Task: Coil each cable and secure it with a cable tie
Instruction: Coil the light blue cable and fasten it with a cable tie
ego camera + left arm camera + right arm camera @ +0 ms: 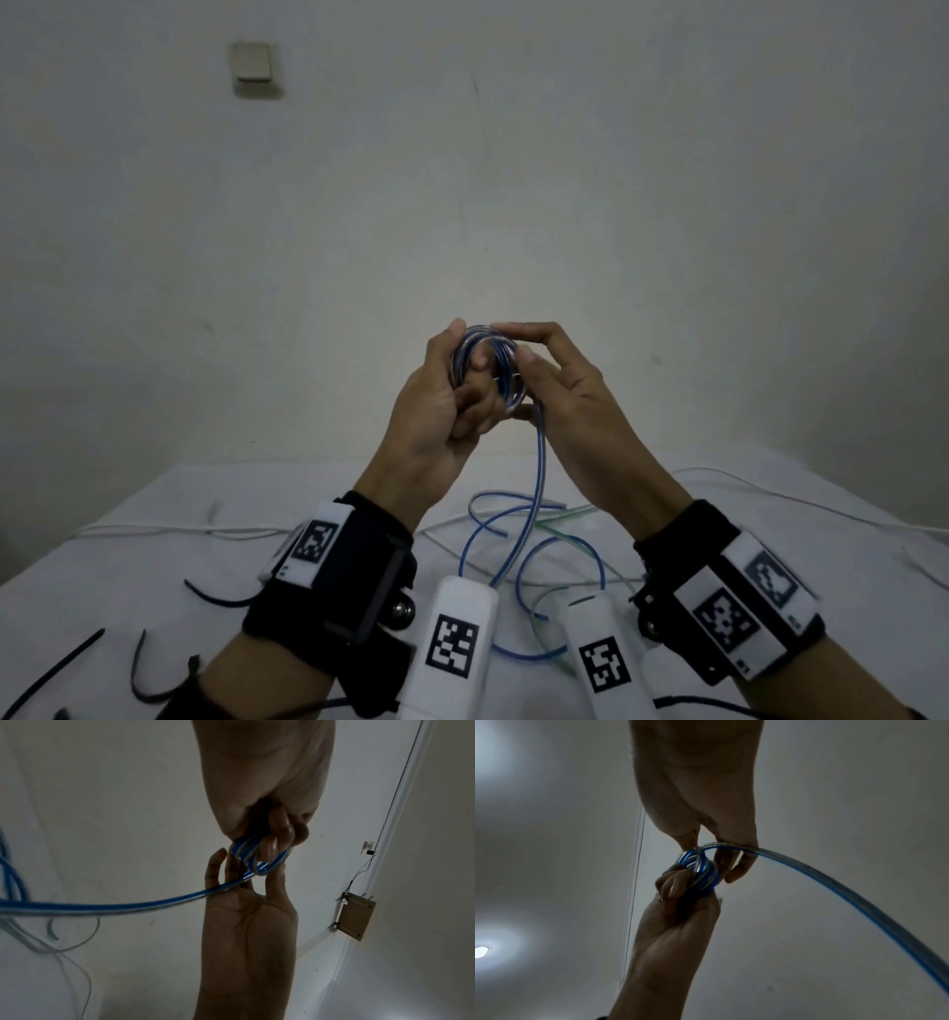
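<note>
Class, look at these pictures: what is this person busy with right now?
A person is winding a blue cable into a small coil held up in front of them. The left hand grips the coil; the right hand pinches its rim, guiding the next loop. Much of the cable lies loose on the white table. Black cable ties lie unused on it.

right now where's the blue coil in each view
Head: the blue coil sits just above centre, between both hands.
Left wrist: it is centre, slightly right, below the left hand.
Right wrist: it is centre, under the right hand.
Shared landmark: the loose blue tail leaving the coil.
</note>
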